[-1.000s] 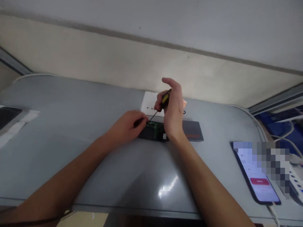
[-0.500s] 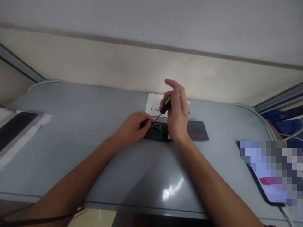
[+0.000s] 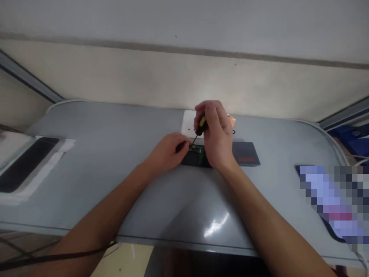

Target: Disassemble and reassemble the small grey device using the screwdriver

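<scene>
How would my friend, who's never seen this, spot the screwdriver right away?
Over the gray table, find the right hand. The screwdriver is in its grip, with a thin shaft slanting down toward the green board by the left hand. Unlike the plain dark box to the right, it has a dark handle with a yellow patch.

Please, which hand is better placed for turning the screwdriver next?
Probably the right hand: it grips the screwdriver, whose shaft slopes down to the green circuit board. The left hand is close to the shaft's lower end, so it seems better suited to steadying.
</scene>
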`<state>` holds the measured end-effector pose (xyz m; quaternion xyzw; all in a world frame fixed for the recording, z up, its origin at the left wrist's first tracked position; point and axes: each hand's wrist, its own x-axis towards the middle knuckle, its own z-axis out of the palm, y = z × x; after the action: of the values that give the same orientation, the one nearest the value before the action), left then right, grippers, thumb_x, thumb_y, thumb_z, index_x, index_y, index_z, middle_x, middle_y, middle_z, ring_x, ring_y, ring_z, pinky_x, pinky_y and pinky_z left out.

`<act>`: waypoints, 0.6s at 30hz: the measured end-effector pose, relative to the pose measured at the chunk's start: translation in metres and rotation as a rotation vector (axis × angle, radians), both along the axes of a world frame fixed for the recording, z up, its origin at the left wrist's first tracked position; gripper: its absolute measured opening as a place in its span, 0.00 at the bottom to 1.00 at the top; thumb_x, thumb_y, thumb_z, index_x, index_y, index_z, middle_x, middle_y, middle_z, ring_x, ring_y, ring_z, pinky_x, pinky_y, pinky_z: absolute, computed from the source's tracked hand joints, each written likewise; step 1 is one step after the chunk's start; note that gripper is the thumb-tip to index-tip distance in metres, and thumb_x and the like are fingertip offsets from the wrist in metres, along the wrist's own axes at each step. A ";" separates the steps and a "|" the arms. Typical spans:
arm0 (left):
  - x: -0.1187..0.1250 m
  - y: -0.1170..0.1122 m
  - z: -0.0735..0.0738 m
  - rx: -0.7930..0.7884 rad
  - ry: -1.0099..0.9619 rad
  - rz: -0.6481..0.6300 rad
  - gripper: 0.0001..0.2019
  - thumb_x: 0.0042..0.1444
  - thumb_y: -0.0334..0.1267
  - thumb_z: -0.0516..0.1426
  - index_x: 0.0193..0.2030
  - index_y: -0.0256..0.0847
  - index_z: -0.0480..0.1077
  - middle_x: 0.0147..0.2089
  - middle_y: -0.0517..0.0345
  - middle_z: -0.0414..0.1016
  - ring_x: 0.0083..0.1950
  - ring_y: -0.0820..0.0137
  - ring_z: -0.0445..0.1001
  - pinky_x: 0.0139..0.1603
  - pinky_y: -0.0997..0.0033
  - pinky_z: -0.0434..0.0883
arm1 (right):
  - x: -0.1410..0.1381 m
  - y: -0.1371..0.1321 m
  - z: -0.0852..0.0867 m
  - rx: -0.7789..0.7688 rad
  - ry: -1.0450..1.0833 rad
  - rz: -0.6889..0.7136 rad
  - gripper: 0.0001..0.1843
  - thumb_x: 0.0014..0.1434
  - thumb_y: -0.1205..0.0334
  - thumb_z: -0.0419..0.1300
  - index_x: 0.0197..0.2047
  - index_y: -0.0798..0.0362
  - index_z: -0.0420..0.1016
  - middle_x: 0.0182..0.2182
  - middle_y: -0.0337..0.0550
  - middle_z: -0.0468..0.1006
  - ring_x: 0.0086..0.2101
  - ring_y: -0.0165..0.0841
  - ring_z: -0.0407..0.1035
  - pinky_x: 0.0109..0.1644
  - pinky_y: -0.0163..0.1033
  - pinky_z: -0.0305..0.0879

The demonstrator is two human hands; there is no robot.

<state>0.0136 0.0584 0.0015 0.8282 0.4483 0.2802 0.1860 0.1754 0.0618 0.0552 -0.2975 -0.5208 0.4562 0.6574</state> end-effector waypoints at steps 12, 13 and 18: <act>-0.001 0.001 0.000 -0.007 -0.002 -0.009 0.11 0.70 0.38 0.52 0.43 0.43 0.76 0.43 0.56 0.82 0.45 0.64 0.78 0.51 0.62 0.72 | 0.017 0.011 -0.003 -0.108 0.036 0.006 0.29 0.68 0.29 0.50 0.45 0.46 0.73 0.27 0.37 0.67 0.27 0.30 0.67 0.31 0.38 0.66; -0.001 0.001 -0.001 -0.008 -0.003 -0.012 0.11 0.70 0.38 0.52 0.43 0.43 0.76 0.43 0.56 0.82 0.45 0.64 0.79 0.51 0.62 0.72 | 0.019 0.012 -0.004 -0.112 0.052 0.023 0.28 0.69 0.30 0.51 0.46 0.46 0.74 0.29 0.38 0.69 0.29 0.30 0.69 0.32 0.38 0.67; 0.000 0.001 0.001 -0.015 -0.001 -0.009 0.11 0.70 0.39 0.52 0.44 0.43 0.76 0.43 0.57 0.82 0.46 0.64 0.78 0.52 0.62 0.72 | 0.021 0.015 -0.008 -0.140 0.024 0.025 0.22 0.63 0.35 0.64 0.43 0.45 0.70 0.34 0.38 0.74 0.34 0.30 0.73 0.37 0.38 0.70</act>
<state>0.0132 0.0594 0.0026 0.8287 0.4464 0.2765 0.1936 0.1962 0.0765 0.0474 -0.3307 -0.4836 0.5030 0.6354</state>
